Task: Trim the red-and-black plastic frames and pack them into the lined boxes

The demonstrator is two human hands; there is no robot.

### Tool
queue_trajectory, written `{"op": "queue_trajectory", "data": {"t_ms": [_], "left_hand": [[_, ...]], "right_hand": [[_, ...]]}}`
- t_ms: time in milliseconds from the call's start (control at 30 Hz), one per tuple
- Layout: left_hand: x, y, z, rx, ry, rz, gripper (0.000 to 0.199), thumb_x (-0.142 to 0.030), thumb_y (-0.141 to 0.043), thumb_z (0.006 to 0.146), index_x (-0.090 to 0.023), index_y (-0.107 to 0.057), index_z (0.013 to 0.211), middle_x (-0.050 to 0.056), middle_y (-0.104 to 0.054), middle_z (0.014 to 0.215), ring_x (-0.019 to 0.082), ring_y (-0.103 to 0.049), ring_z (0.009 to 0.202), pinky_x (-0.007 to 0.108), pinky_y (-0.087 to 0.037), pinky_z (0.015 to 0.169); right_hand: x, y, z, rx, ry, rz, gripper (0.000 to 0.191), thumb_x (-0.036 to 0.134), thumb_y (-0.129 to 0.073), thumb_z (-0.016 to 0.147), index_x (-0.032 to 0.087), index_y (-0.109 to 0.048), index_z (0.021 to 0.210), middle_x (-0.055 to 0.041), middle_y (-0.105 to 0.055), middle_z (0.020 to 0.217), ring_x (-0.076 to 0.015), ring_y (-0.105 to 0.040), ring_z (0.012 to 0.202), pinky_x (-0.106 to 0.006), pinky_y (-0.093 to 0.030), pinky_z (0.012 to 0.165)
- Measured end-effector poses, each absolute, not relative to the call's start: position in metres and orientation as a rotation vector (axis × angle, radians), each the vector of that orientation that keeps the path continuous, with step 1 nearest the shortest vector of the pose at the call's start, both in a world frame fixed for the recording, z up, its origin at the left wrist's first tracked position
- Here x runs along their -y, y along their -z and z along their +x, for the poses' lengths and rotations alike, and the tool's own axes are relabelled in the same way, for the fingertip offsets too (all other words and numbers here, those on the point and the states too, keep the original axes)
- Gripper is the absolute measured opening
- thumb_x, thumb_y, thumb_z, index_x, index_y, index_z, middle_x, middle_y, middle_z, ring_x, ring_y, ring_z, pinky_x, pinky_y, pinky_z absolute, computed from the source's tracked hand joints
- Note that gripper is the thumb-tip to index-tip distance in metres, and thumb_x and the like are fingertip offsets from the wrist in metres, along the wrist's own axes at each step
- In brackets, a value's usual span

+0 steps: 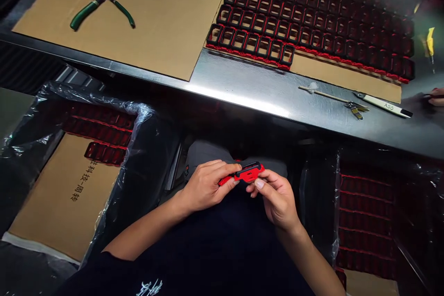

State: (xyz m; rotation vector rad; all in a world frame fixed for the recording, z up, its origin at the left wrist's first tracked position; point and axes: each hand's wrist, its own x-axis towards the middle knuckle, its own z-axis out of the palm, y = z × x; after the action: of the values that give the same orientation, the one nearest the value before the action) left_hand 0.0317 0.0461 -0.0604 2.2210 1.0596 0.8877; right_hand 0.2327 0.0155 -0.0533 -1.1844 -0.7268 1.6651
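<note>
Above my lap I hold a small red and black plastic part (250,173) between both hands. My left hand (212,184) is closed on its left end, thumb below and forefinger along the top. At the other end, my right hand (277,196) pinches the red side between thumb and fingers. A black rim faces up, with a small slot showing in the red side. The fingers cover both ends of the part.
On the metal bench (239,83), rows of red and black frames (253,44) stand on cardboard. Green-handled pliers (104,4) lie at left; a stick (326,95) and a white-handled cutter (385,105) lie near the front edge. Plastic-lined boxes with similar parts (107,152) flank me. Another person's hand (437,97) shows at right.
</note>
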Motion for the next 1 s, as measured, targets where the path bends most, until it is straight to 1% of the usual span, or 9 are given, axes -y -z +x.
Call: {"op": "queue_trajectory", "data": {"t_ms": [133,200,300,367,467,633,767,900,1000], "left_hand": [[-0.045,0.064,0.031,-1.071,-0.927,2.239,0.02,-0.023,-0.058,0.099,-0.016,-0.066,0.116,0.006,-0.078,0.087,0.017,-0.071,0.07,0.028,-0.059,0.067],[-0.043,0.067,0.03,-1.085,-0.926,2.2,0.026,-0.024,-0.061,0.097,-0.016,-0.065,0.121,0.007,-0.078,0.092,0.018,-0.073,0.076,0.029,-0.061,0.073],[-0.04,0.068,0.029,-1.173,-0.855,1.931,0.035,-0.028,-0.062,0.096,-0.017,-0.064,0.13,0.007,-0.078,0.095,0.018,-0.074,0.082,0.03,-0.061,0.082],[-0.039,0.066,0.031,-1.226,-0.779,1.651,0.034,-0.031,-0.059,0.096,-0.016,-0.067,0.125,0.007,-0.076,0.095,0.015,-0.073,0.076,0.028,-0.061,0.078],[-0.038,0.06,0.036,-1.215,-0.699,1.299,0.036,-0.035,-0.058,0.093,-0.013,-0.07,0.119,0.01,-0.071,0.105,0.012,-0.069,0.066,0.027,-0.06,0.067],[-0.034,0.05,0.044,-1.135,-0.635,1.121,0.064,-0.034,-0.066,0.084,-0.01,-0.054,0.142,0.007,-0.069,0.093,0.015,-0.064,0.069,0.03,-0.058,0.068],[-0.032,0.048,0.047,-1.132,-0.664,1.165,0.083,-0.037,-0.083,0.071,-0.015,-0.052,0.145,0.012,-0.067,0.12,0.021,-0.068,0.092,0.033,-0.061,0.079],[-0.029,0.051,0.049,-1.115,-0.772,1.265,0.078,-0.029,-0.083,0.071,-0.019,-0.054,0.142,0.013,-0.063,0.135,0.021,-0.069,0.099,0.034,-0.062,0.087],[-0.026,0.056,0.048,-1.039,-0.887,1.394,0.076,-0.017,-0.079,0.073,-0.025,-0.052,0.144,0.012,-0.059,0.146,0.023,-0.07,0.111,0.036,-0.06,0.097]], "right_hand": [[-0.017,0.049,0.227,0.874,-1.515,-1.271,0.008,0.029,-0.081,0.08,0.022,-0.08,0.085,-0.0016,-0.078,0.076,-0.015,-0.071,0.062,-0.023,-0.056,0.055],[-0.018,0.046,0.225,0.996,-1.379,-1.324,0.004,0.026,-0.079,0.083,0.023,-0.08,0.085,-0.0011,-0.079,0.075,-0.0152,-0.071,0.061,-0.024,-0.057,0.056],[-0.018,0.042,0.226,1.285,-1.075,-1.381,0.008,0.02,-0.074,0.087,0.023,-0.08,0.09,-0.0025,-0.08,0.081,-0.0169,-0.072,0.066,-0.027,-0.057,0.061],[-0.019,0.041,0.228,1.486,-0.863,-1.366,0.012,0.015,-0.071,0.089,0.022,-0.079,0.093,-0.0035,-0.08,0.083,-0.0173,-0.073,0.069,-0.029,-0.057,0.065],[-0.02,0.042,0.229,1.677,-0.699,-1.297,0.017,0.009,-0.07,0.09,0.022,-0.077,0.097,-0.0038,-0.08,0.083,-0.0168,-0.072,0.068,-0.03,-0.057,0.066],[-0.02,0.048,0.228,1.859,-0.493,-1.139,0.021,0.005,-0.069,0.088,0.02,-0.076,0.101,-0.0064,-0.079,0.083,-0.0193,-0.072,0.07,-0.033,-0.061,0.067],[-0.018,0.055,0.231,1.935,-0.38,-1.097,0.021,0.007,-0.07,0.087,0.019,-0.077,0.103,-0.01,-0.079,0.089,-0.0228,-0.073,0.076,-0.035,-0.063,0.067],[-0.016,0.058,0.232,1.888,-0.404,-1.111,0.025,0.007,-0.072,0.084,0.023,-0.079,0.102,-0.0097,-0.079,0.094,-0.0244,-0.073,0.082,-0.036,-0.063,0.07],[-0.014,0.055,0.231,1.724,-0.642,-1.178,0.029,0.006,-0.07,0.084,0.027,-0.078,0.103,-0.0081,-0.078,0.101,-0.024,-0.073,0.091,-0.039,-0.062,0.078]]}}
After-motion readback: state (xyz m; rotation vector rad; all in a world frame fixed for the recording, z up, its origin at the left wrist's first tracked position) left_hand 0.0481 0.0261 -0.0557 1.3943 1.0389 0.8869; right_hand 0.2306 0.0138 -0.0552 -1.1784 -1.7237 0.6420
